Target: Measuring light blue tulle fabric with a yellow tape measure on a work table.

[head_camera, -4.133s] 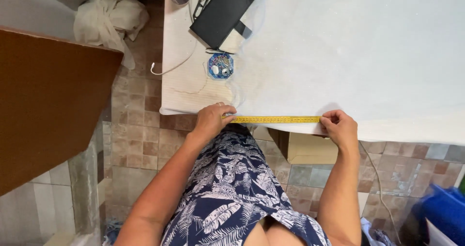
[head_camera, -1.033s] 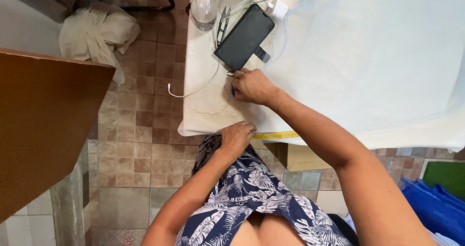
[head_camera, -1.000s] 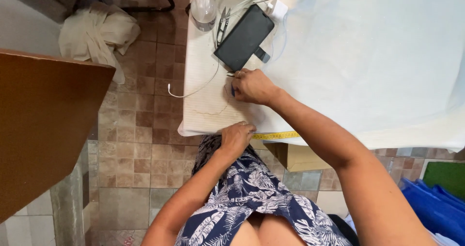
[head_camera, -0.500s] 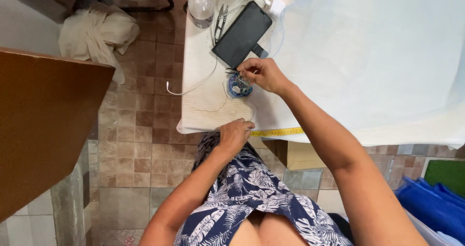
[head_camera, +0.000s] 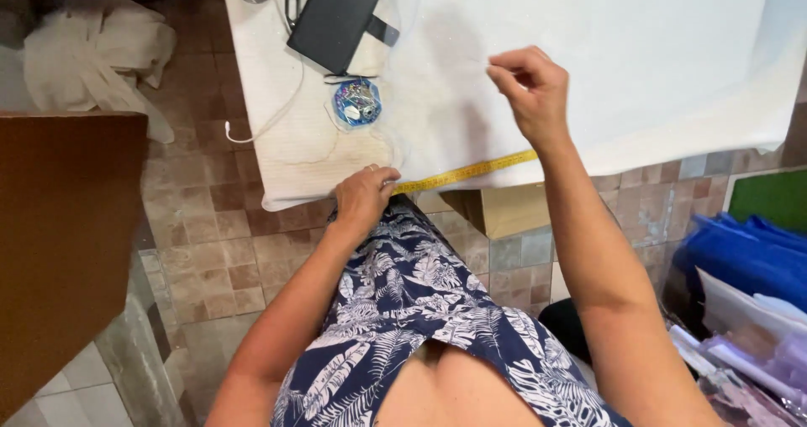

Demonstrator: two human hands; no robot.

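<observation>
Tape measure (head_camera: 466, 173), yellow and narrow, is laid flat along the near edge of the desk (head_camera: 277, 154), over white fabric (head_camera: 622, 65) spread across the top. Its left end is pressed down under the closed fingers of the left hand (head_camera: 363, 197) at the desk's edge. The right hand (head_camera: 528, 91) is held above the fabric, well apart from the tape, with thumb and fingertips pinched together; whether something thin is pinched there cannot be told. A small round blue container (head_camera: 357, 102) is seen on the desk beyond the left hand, just beside a black tablet-like case (head_camera: 336, 15). A brown tiled floor (head_camera: 210, 250) is seen below.
</observation>
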